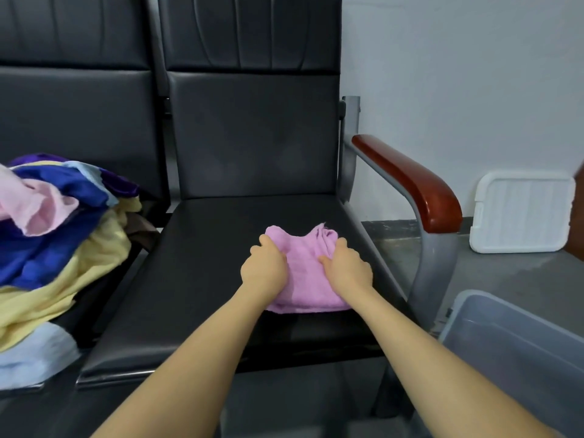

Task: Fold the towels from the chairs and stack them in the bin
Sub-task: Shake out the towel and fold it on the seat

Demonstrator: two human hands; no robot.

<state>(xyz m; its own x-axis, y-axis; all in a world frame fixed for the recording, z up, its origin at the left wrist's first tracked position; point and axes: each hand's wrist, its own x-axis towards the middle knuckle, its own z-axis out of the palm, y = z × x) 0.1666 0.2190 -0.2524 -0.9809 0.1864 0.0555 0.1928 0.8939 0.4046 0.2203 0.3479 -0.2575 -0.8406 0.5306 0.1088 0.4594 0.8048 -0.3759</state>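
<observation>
We grip the pink towel (305, 273) on the seat (202, 279) with both hands, left hand (264, 268) and right hand (347, 268) curled round its sides. The bin (518, 343) sits right of our right hand.

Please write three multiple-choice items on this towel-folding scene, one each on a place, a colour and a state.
1. Where does the towel being folded lie?
A. In the bin
B. On the chair seat
C. On the floor

2. What colour is it?
A. Pink
B. Green
C. White

3. What are the hands doing?
A. Hanging idle
B. Both gripping the towel
C. Lifting the lid

Key: 1 B, the pink towel lies on the black chair seat, while the grey bin stands to the right. 2 A, its cloth is pink. 3 B, the left hand and right hand curl into its cloth.
</observation>
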